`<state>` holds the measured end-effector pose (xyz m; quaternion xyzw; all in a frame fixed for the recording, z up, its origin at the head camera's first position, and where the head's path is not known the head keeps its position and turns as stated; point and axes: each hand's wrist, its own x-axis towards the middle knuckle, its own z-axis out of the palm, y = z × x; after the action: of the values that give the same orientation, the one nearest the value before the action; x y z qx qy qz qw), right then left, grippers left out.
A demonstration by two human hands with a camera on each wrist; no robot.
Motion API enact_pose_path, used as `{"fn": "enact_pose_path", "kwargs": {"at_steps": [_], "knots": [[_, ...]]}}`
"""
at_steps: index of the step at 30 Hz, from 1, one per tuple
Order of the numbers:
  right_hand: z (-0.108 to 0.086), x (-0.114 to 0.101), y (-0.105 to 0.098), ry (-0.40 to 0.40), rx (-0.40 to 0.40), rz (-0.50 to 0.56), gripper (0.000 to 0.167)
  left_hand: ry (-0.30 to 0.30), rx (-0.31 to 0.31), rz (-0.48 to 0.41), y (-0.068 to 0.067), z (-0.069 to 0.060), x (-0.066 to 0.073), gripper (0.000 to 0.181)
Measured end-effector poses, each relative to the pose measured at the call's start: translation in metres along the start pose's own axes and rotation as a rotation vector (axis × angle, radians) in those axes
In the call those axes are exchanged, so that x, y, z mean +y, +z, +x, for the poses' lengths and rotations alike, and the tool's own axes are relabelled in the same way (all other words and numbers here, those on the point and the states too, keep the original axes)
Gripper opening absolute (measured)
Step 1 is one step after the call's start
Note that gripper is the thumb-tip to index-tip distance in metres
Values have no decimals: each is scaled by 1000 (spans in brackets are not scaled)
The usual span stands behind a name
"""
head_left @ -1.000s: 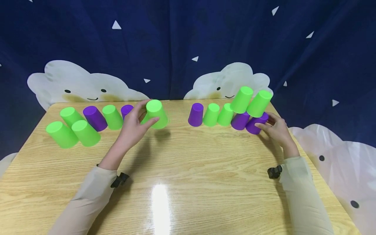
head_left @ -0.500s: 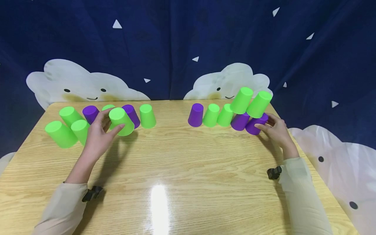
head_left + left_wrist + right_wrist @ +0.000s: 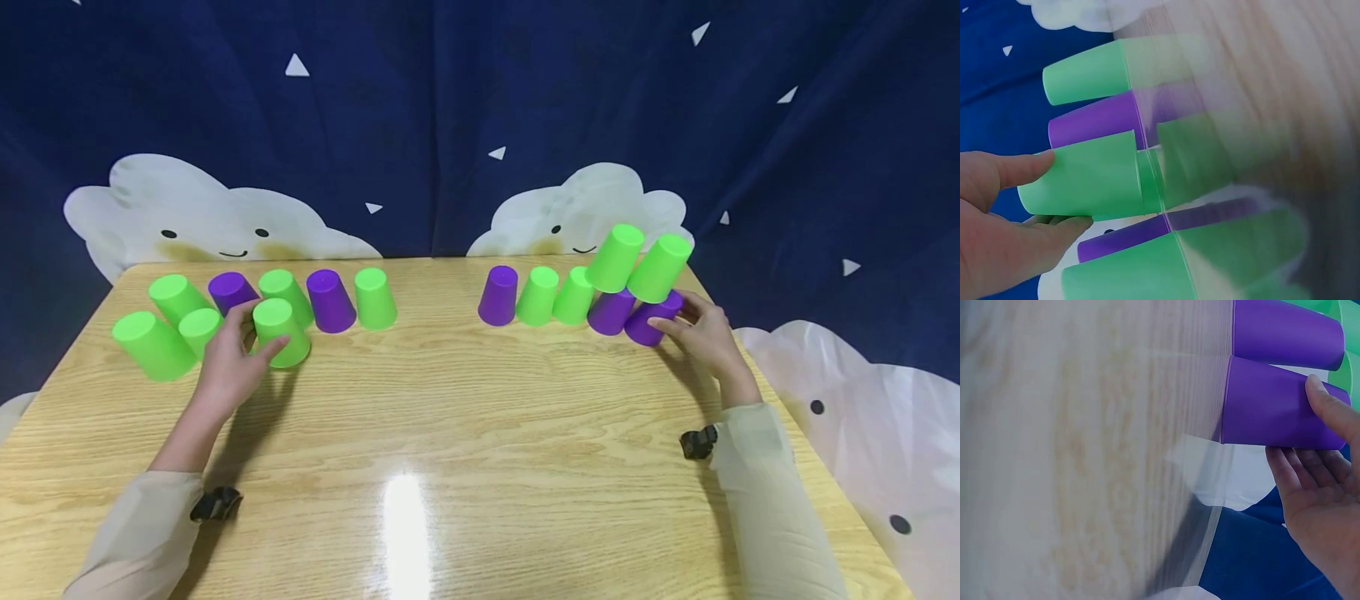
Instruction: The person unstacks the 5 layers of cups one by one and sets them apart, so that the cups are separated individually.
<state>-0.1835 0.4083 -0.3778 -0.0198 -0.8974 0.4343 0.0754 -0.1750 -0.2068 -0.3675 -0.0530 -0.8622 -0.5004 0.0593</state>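
My left hand (image 3: 225,367) holds an upside-down green cup (image 3: 281,335) between thumb and fingers, in front of the left row. In the left wrist view this green cup (image 3: 1085,178) has its rim a little above the table. Behind it stand a green cup (image 3: 292,287) and a purple cup (image 3: 332,302); another purple cup (image 3: 231,292) is partly hidden by my left hand. At the right end my right hand (image 3: 708,337) grips an upside-down purple cup (image 3: 645,325), which stands on the table in the right wrist view. Two green cups (image 3: 660,271) rest on top there.
Several green cups (image 3: 156,346) cluster at the table's left, and one green cup (image 3: 376,300) stands right of the purple one. The right row continues with a purple cup (image 3: 498,297) and green cups (image 3: 538,297). A dark blue curtain (image 3: 435,125) hangs behind the table.
My left hand has carried the green cup leftward, from the right end of the left row, and lowered it nearer the table. The right hand stays on its purple cup.
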Motion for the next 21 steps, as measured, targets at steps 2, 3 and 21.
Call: {"fn": "enact_pose_path", "kwargs": {"at_steps": [2, 3, 21], "knots": [[0, 0, 0, -1, 3, 3, 63, 0, -5, 6, -1, 1, -1, 63], [0, 0, 0, 0, 4, 5, 64, -3, -8, 10, -1, 2, -1, 63], [0, 1, -1, 7, -2, 11, 65, -72, -16, 100, -5, 3, -1, 70]]}}
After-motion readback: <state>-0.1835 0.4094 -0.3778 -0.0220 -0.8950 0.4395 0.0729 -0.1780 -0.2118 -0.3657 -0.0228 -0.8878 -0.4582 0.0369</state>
